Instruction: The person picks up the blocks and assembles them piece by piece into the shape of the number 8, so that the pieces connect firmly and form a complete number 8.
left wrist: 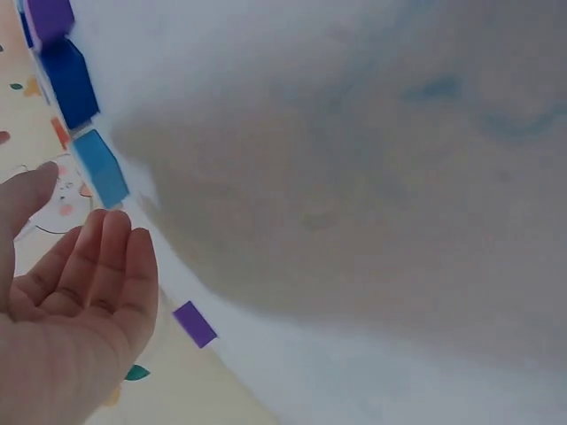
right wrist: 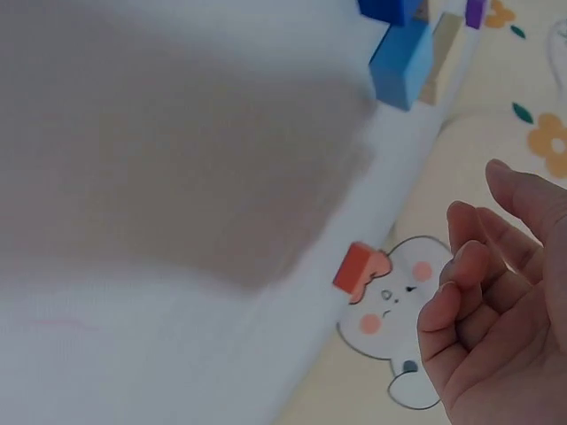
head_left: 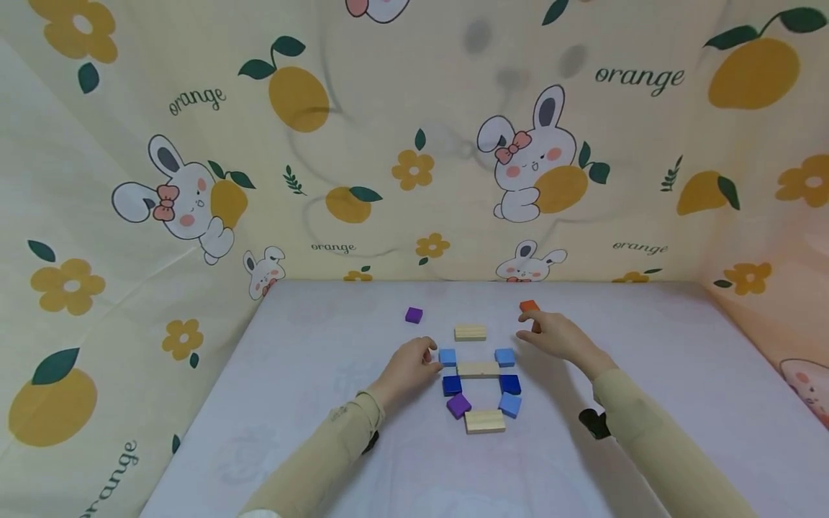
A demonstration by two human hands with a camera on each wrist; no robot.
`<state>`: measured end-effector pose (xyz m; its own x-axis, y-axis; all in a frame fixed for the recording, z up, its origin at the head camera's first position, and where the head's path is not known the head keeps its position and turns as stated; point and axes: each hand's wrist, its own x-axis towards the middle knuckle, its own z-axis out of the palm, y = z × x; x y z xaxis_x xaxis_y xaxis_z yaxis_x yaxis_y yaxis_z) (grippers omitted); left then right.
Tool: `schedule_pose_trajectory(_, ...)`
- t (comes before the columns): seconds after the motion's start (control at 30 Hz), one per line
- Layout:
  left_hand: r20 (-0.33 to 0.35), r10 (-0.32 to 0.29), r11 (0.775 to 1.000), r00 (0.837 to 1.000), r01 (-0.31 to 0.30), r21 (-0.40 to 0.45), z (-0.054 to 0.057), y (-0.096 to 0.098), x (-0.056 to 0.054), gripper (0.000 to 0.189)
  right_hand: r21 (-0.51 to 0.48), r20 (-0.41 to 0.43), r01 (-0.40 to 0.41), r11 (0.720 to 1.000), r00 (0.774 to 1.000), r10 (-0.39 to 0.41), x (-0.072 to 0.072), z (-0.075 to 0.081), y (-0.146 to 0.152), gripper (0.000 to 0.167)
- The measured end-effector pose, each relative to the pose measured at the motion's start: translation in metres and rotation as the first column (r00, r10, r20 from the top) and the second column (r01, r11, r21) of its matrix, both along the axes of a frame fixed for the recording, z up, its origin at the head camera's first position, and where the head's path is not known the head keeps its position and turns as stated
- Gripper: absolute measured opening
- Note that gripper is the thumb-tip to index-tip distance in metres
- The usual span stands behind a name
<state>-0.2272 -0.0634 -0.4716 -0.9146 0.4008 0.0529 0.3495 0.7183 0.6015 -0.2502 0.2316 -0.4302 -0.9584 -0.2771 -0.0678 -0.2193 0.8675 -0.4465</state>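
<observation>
On the white table, my left hand is beside the upper-left light blue block, fingers loosely bent with nothing between them. In the left wrist view its fingertips come right up to that light blue block. My right hand hovers near the orange block, thumb and fingers apart and holding nothing. Between the hands stands an arrangement: a wooden plank across the middle, another light blue block, dark blue blocks at both sides, a purple block and a front wooden block.
A separate purple block lies at the back left, and a wooden block sits behind the arrangement. A patterned cloth with rabbits and oranges hangs behind the table's back edge and along its sides.
</observation>
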Motion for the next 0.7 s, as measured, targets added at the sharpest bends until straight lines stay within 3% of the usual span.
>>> schedule_pose_trajectory(0.23, 0.001, 0.004, 1.0, 1.0, -0.004, -0.014, -0.008, 0.0, -0.011, 0.034, -0.005, 0.021, 0.052, 0.999, 0.998, -0.052, -0.012, -0.006, 0.009, 0.046)
schedule_pose_trajectory(0.7, 0.051, -0.015, 1.0, 0.999, 0.015, 0.011, -0.015, -0.001, -0.02, 0.034, -0.046, 0.073, 0.181, 0.982, 0.981, -0.177, -0.037, -0.025, 0.022, 0.049)
